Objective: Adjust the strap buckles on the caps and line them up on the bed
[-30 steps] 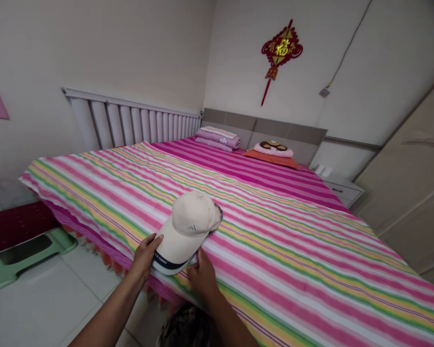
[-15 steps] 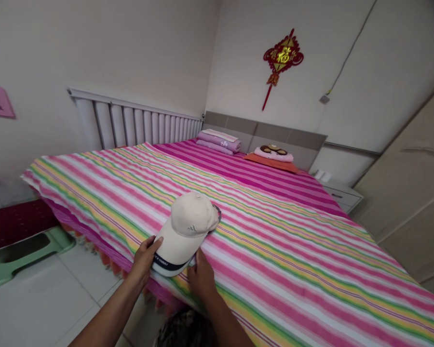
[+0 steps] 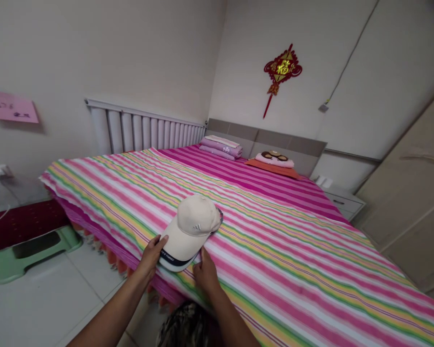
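A cream baseball cap with a dark-edged brim lies on the striped bedsheet near the bed's near corner. My left hand pinches the left side of the brim, thumb on top. At the brim's right edge rests my right hand, fingers curled and touching the brim and sheet. Both forearms reach in from the bottom of the view.
Folded purple bedding and a pink pillow on an orange one sit by the headboard. A white radiator lines the left wall. A green stool with a red cushion stands on the floor at left. A nightstand and wardrobe are at right.
The view has swung slightly right and down, so the bed and cap sit a bit further right. Both hands stay on the cap's brim.
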The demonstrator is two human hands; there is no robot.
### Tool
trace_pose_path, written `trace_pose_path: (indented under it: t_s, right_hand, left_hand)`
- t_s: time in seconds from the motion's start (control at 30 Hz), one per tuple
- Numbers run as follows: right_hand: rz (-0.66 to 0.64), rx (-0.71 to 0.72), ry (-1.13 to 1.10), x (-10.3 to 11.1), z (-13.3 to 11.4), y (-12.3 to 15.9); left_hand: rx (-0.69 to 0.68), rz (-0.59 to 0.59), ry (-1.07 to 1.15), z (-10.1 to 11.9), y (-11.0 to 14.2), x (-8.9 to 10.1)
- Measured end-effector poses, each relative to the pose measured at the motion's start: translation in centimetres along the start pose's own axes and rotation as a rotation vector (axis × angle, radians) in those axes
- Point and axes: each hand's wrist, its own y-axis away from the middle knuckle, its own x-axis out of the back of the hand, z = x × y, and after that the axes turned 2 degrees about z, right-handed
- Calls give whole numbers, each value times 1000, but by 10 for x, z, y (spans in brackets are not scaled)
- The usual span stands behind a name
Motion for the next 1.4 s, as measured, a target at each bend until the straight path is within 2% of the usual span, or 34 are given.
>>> trace_pose_path:
  t_s: [0.1, 0.17, 0.27, 0.37, 0.43, 0.53, 0.6, 0.7, 0.77, 0.8, 0.9, 0.97, 1.07, 1.13, 1.23, 1.3, 1.4]
  right_hand:
    - [-16, 4, -3, 4, -3, 3]
    - [-26, -1, 0, 6, -6, 7]
    - [-2, -36, 20, 7, -12, 11]
    - [45, -66, 45, 6, -17, 10]
    - [31, -53, 45, 4, -19, 6]
    - [-18, -31, 26, 2, -20, -1]
    - [-26, -29, 8, 5, -22, -3]
    - [-22, -40, -29, 18, -26, 9]
    - [-20, -66, -51, 29, -27, 29]
    - [-15, -83, -56, 35, -28, 42]
    - [22, -146, -91, 53, -29, 84]
    - [92, -222, -224, 67, -35, 106]
    - [242, -327, -482, 96, -56, 120]
    - [313, -356, -627, 119, -75, 119]
    - [375, -289, -829, 152, -99, 114]
    - [398, -257, -931, 170, -110, 113]
    - [415, -263, -1021, 189, -119, 118]
  left_hand:
    - [-90, -76, -74, -3, 4, 5]
    - [-192, -32, -189, -4, 8, 7]
    - [-513, 81, -451, -2, 15, 4]
    - [-831, -1, -755, -3, 18, -4]
    - [-908, -73, -972, -7, 16, -8]
    - [-938, -108, -1214, -12, 10, -8]
    - [-959, -108, -1269, -12, 8, -4]
    - [-1000, -112, -1207, -8, 21, 1]
    - [-978, -181, -1077, -11, 43, 2]
    - [-925, -249, -1000, -15, 57, 2]
    - [-598, -534, -827, -35, 98, -1]
    - [-453, -617, -738, -41, 117, -6]
    - [-388, -650, -635, -22, 130, -20]
    - [-442, -637, -577, 3, 132, -33]
    - [-567, -604, -543, 37, 133, -51]
    - [-600, -593, -568, 47, 136, -59]
    - [-590, -616, -606, 46, 140, -64]
